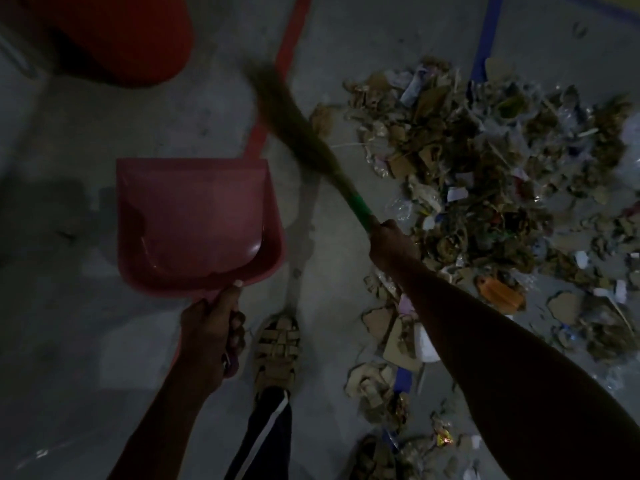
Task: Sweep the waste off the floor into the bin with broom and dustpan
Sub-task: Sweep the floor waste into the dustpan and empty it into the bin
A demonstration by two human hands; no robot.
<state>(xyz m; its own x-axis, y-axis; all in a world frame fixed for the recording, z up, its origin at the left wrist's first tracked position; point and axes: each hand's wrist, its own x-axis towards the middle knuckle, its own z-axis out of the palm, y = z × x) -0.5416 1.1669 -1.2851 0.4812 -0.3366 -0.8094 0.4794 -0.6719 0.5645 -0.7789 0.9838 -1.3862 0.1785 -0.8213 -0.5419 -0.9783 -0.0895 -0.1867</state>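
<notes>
My left hand (211,336) grips the handle of a pink dustpan (194,223), whose pan looks empty and is held over the grey floor at centre left. My right hand (389,245) grips the green handle of a grass broom (298,133); its blurred bristles point up and left, beyond the dustpan's far right corner. A big heap of waste (485,174), made of cardboard scraps, paper and plastic bits, covers the floor on the right. A red bin (114,36) stands at the top left.
A red tape line (287,46) and a blue tape line (485,39) run across the floor. My sandalled foot (277,351) stands between the dustpan handle and the waste. An orange scrap (502,294) lies in the litter. The scene is dim.
</notes>
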